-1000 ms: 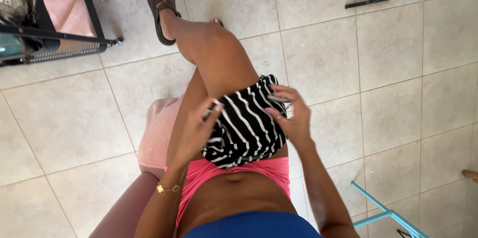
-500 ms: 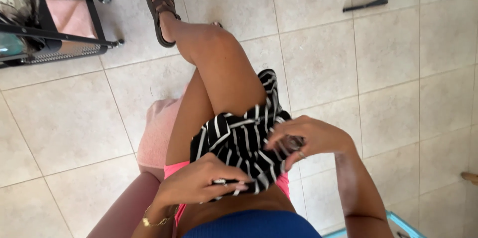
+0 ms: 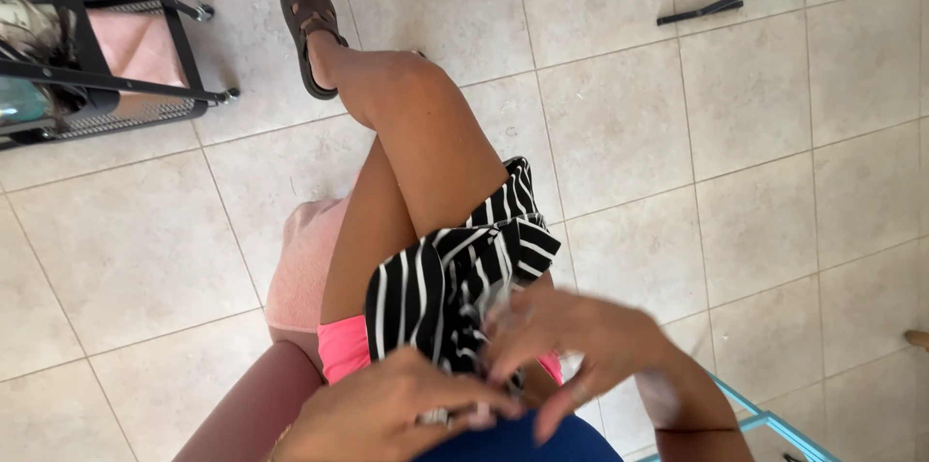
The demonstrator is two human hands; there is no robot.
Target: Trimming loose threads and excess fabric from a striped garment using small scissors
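The black-and-white striped cloth (image 3: 455, 288) lies bunched on the person's lap, draped over the crossed thigh and down onto the pink shorts (image 3: 344, 346). Against the pictures from a moment ago, both hands have drawn in from the far edges of the cloth to its near edge, close to the body, and the cloth is now more gathered than spread, so it looks to be in the middle of being folded or bundled. The left hand (image 3: 387, 414) closes on the near hem of the cloth. The right hand (image 3: 571, 331) is blurred by motion, its fingers curled at the cloth; whether it pinches the fabric I cannot tell. Left of the cloth sits a pink cushioned seat (image 3: 305, 264); far up-left of it, a black wheeled rack (image 3: 106, 75). No packages, labels or signs show.
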